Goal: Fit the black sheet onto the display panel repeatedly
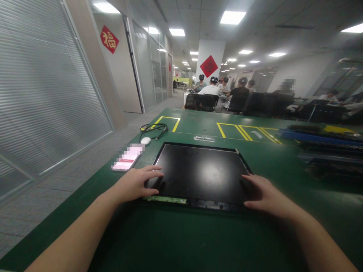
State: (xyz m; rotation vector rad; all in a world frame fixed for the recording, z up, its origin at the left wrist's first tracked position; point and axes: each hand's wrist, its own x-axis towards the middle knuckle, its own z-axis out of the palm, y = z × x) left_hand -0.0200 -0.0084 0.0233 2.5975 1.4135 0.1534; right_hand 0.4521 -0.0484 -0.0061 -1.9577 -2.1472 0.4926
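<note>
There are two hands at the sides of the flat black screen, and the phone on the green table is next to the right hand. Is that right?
Not quite: the head view shows the phone on the green table next to the left hand, not the right hand. The two hands are at the sides of the flat black screen.

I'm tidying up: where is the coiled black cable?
In the head view, the black cable lies coiled near the left edge of the green table, just beyond the white object and the far left corner of the dark panel.
</note>
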